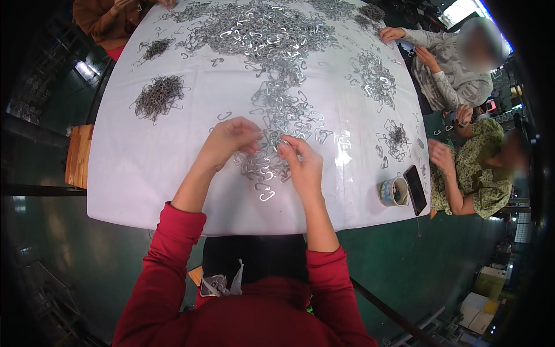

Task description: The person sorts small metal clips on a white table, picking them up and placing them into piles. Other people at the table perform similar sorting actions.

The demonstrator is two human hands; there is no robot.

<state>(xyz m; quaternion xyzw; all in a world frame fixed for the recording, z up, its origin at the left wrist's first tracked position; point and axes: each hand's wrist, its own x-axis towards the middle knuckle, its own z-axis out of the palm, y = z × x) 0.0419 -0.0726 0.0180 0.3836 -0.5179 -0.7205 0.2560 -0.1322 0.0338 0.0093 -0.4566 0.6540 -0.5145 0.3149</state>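
Observation:
Over the near middle of the white-covered table [139,191], my right hand [302,165] pinches a small metal hook [285,142] between thumb and fingers; most of it is hidden. Close by on the left, my left hand [234,139] has its fingers curled and smeared by motion, so what they hold, if anything, does not show. Beneath and between both hands lies a strip of loose shiny metal hooks [289,113], shaped like open carabiner bodies. One hook [266,196] rests nearest to me. Left of my hands sits a heap of thin, darker wire pieces [159,97].
A large hook pile [260,34] covers the far middle. Smaller heaps [376,78] lie along the right. A cup [393,191] and a dark phone [415,189] stand near the right edge. Two people [457,69] sit at the right, another person [107,26] at the far left.

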